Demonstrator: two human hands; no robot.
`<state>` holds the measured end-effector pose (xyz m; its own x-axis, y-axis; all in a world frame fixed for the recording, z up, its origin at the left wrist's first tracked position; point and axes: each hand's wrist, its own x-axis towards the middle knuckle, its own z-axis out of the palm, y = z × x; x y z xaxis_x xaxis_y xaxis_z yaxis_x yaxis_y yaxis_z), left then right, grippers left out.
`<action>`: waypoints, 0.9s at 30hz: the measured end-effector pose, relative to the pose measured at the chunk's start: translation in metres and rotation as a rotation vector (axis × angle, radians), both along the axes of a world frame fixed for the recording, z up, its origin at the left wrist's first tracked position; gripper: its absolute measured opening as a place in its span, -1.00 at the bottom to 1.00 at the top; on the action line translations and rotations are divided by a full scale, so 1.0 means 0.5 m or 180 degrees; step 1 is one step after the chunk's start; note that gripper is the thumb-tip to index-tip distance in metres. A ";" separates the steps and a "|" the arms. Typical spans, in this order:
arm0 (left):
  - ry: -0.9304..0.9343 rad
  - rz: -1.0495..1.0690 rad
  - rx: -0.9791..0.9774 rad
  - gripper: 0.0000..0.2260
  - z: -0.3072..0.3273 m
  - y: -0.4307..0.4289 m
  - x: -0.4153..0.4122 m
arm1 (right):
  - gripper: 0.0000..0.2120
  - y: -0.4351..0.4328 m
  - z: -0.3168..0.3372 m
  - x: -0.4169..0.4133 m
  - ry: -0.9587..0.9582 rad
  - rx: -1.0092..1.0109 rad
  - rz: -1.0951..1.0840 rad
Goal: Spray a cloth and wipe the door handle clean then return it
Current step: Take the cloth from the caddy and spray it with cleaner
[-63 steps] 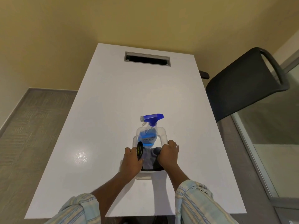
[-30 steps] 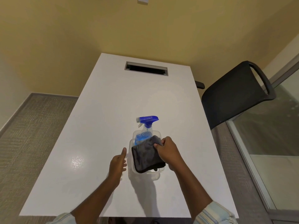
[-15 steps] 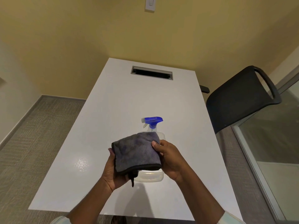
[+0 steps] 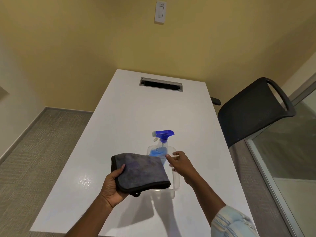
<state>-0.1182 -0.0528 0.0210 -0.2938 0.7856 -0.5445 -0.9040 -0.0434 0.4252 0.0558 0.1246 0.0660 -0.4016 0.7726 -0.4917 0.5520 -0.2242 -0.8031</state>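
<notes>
Left hand (image 4: 112,184): held the folded grey cloth (image 4: 140,171) flat on the palm, thumb pinning its near-left edge. The face was turned up, probably so that spray could land on it.
Right hand (image 4: 179,164): empty, fingers loose and spread, near the bottle (image 4: 161,146) but not touching it. I judged it was going for the bottle's neck.
Bottle: upright with blue liquid, standing at the far end of a clear tub (image 4: 176,181) on the white worktop (image 4: 119,120), nozzle pointing left.
Cloth's place: held above the worktop, overlapping the tub's left side and hiding part of the bottle's base.
Surroundings: a black chair (image 4: 253,108) stood to the right and a cable slot (image 4: 160,84) at the far end.
In the way: only the cloth's corner crowded the reach.
Door handle: not in sight.
</notes>
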 end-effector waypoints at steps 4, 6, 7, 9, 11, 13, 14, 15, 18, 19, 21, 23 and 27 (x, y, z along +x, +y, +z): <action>0.0081 0.0078 0.0020 -0.80 0.007 -0.009 -0.020 | -0.23 0.061 -0.007 -0.043 0.0298 0.0555 0.0261; 0.0058 0.0132 0.0051 -0.79 0.012 -0.011 -0.027 | -0.24 0.086 -0.013 -0.063 0.0409 0.0530 0.0417; 0.0047 0.0159 0.0069 -0.79 0.015 -0.010 -0.031 | -0.29 0.096 -0.018 -0.072 0.0432 0.0495 0.0508; 0.0046 0.0210 0.0092 -0.77 0.023 -0.008 -0.040 | -0.43 0.114 -0.028 -0.087 0.0409 0.0461 0.0720; 0.0076 0.0274 0.0105 -0.76 0.029 -0.007 -0.053 | -0.59 0.125 -0.034 -0.099 0.0460 0.0443 0.0900; 0.0101 0.0294 0.0113 -0.75 0.033 -0.005 -0.065 | -0.71 0.130 -0.036 -0.105 0.0659 0.0352 0.0890; 0.0109 0.0295 0.0106 -0.75 0.034 -0.004 -0.072 | -0.75 0.129 -0.036 -0.107 0.0764 0.0315 0.0861; 0.0114 0.0297 0.0092 -0.76 0.035 -0.002 -0.078 | -0.78 0.129 -0.036 -0.109 0.0845 0.0299 0.0838; 0.0109 0.0270 0.0060 -0.75 0.037 0.008 -0.094 | -0.83 0.130 -0.038 -0.113 0.0932 0.0359 0.0833; 0.0119 0.0267 0.0060 -0.74 0.037 0.012 -0.098 | -0.82 0.131 -0.034 -0.115 0.0963 0.0399 0.0817; 0.0144 0.0265 0.0074 -0.74 0.038 0.020 -0.107 | -0.80 0.139 -0.019 -0.119 0.1021 0.0530 0.0771; 0.0133 0.0241 0.0122 -0.73 0.041 0.028 -0.116 | -0.78 0.150 0.007 -0.121 0.1067 0.0675 0.0731; 0.0118 0.0203 0.0152 -0.69 0.047 0.038 -0.135 | -0.64 0.159 0.077 -0.124 0.1373 0.0815 0.0667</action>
